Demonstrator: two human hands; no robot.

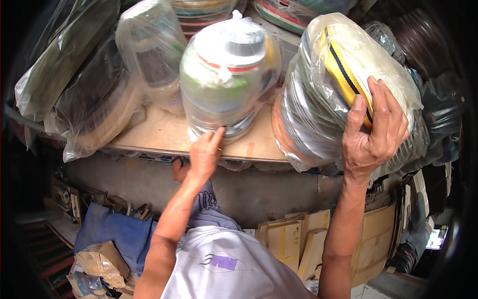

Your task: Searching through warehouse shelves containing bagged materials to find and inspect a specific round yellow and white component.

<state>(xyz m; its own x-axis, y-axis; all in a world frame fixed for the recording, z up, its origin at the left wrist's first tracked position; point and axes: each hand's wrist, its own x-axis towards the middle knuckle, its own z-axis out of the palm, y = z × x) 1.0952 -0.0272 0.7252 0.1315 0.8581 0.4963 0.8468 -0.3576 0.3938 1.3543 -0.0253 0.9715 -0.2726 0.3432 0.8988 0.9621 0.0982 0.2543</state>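
My left hand (205,153) is at the foot of a bagged stack of webbing rolls (219,94), its fingers closed on the lower edge of the clear plastic. That stack stands upright, knotted at the top, with white, red, green and grey bands showing through. On the right, my right hand (372,137) rests open, fingers stretched, against a larger bagged stack of rolls (318,109). This one leans over, and a yellow roll with a black stripe (343,67) shows at its end. Plastic partly blurs the contents of both bags.
Both stacks sit on a wooden shelf board (164,132). Bagged brown rolls (107,112) and a tall bagged bundle (152,55) stand left; dark rolls (423,42) lie at far right. Below are flattened cardboard (284,241), a blue cloth (112,229) and a crumpled brown package (103,261).
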